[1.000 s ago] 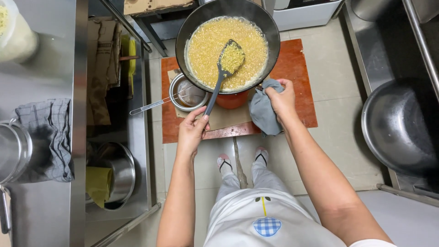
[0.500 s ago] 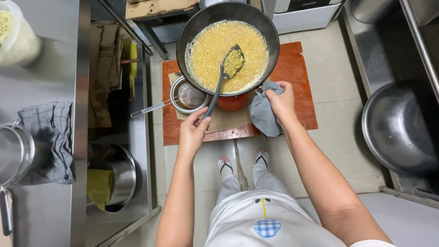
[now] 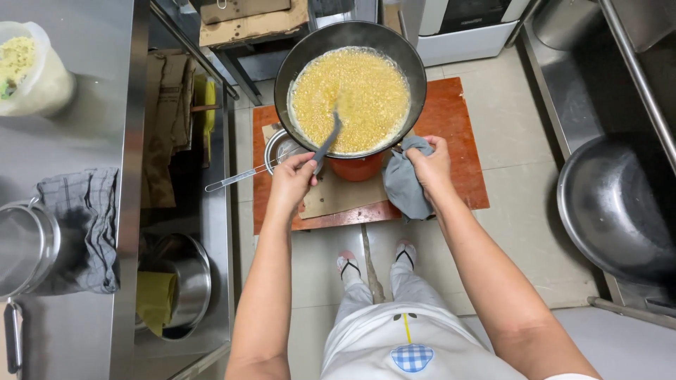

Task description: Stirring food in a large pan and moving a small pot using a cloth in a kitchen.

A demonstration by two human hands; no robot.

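A large dark wok [image 3: 296, 67] full of yellow grainy mixture [image 3: 352, 98] sits on a red burner base [image 3: 355, 167] on the floor. My left hand [image 3: 296, 176] grips the handle of a dark ladle [image 3: 327, 141] whose bowl is sunk in the mixture. My right hand [image 3: 429, 165] holds a grey cloth [image 3: 405, 186] against the wok's near rim.
A metal strainer [image 3: 278, 151] with a long handle lies left of the wok on a red board [image 3: 458, 141]. A steel counter [image 3: 77, 105] at left carries a checked cloth [image 3: 77, 225], a plastic container [image 3: 28, 67] and a pot [image 3: 24, 246]. A big steel bowl [image 3: 620, 211] sits at right.
The ladle, lifted with a scoop of mixture before, has come down into the wok. My right hand stays on the cloth at the rim.
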